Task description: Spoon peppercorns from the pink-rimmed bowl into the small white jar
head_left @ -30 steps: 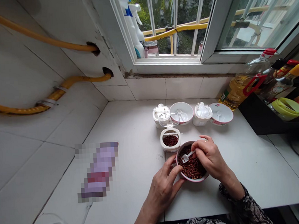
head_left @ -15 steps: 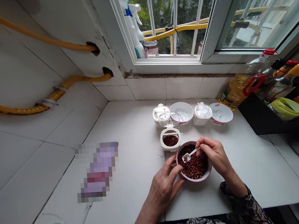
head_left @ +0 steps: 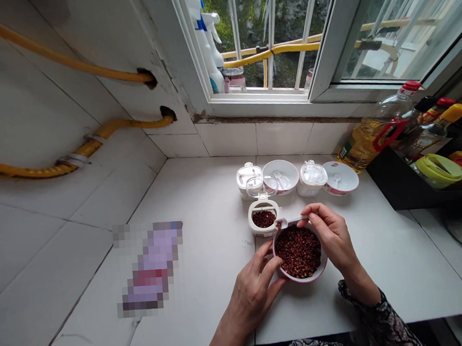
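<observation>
My left hand (head_left: 255,283) grips the near left rim of a bowl (head_left: 305,280) with a pink edge. Dark red dried peppercorns (head_left: 298,252) fill much of it. Between the thumb and fingers of my right hand (head_left: 330,232) is a small white spoon (head_left: 292,221), with a few peppercorns in its scoop. The scoop hangs over the bowl's far left rim, close beside a white seasoning jar (head_left: 264,232). That jar's clear lid (head_left: 262,187) stands up, and peppercorns show inside.
Behind are two closed white jars (head_left: 247,180) (head_left: 312,181) and two bowls (head_left: 289,172) (head_left: 346,175), each with a small spoon. An oil bottle (head_left: 364,138) and a black rack (head_left: 396,184) of bottles stand right. A blurred purple object (head_left: 154,266) with a cable lies left.
My right hand has raised the spoon from the peppercorns in the bowl and moved its scoop away from me, to the open jar's edge. My left hand keeps its hold on the bowl.
</observation>
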`<state>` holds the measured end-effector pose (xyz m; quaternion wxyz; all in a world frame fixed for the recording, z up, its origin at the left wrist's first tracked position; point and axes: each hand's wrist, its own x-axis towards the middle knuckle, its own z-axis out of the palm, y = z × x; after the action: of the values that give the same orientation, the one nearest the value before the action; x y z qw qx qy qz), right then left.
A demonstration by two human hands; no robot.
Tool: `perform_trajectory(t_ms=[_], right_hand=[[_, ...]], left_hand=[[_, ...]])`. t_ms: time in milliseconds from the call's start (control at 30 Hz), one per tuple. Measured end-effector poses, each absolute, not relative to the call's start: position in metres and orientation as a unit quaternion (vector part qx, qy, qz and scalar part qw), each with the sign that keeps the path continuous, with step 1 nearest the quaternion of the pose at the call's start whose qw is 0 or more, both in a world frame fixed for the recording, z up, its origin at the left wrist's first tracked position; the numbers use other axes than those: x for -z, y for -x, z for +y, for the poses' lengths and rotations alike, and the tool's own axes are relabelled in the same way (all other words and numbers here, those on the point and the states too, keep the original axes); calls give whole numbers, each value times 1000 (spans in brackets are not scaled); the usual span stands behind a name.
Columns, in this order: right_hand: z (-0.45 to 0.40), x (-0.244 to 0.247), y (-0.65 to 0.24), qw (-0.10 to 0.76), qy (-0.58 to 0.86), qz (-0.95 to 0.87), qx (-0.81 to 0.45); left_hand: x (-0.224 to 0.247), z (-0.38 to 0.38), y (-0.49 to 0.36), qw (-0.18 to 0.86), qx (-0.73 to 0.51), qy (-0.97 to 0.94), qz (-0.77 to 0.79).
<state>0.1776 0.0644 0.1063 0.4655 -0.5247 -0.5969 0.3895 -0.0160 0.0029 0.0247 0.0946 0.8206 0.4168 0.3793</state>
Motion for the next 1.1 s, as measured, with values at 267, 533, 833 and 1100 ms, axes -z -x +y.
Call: perform_trajectory(t_ms=[267,533,833,1100], right_hand=[[67,-101,-159,413,356,-837,-53],[63,-107,-180,411,402,-817,-48],[65,-89,-176,316,480,-791,-209],[65,-99,-186,362,558,-661,-346]], left_hand=[[-26,2,16,90,-379,-823,414],[-27,2,16,94,-379,-822,415],[-26,2,16,88,-377,-821,421],[-28,3,16,90,-377,-822,417]])
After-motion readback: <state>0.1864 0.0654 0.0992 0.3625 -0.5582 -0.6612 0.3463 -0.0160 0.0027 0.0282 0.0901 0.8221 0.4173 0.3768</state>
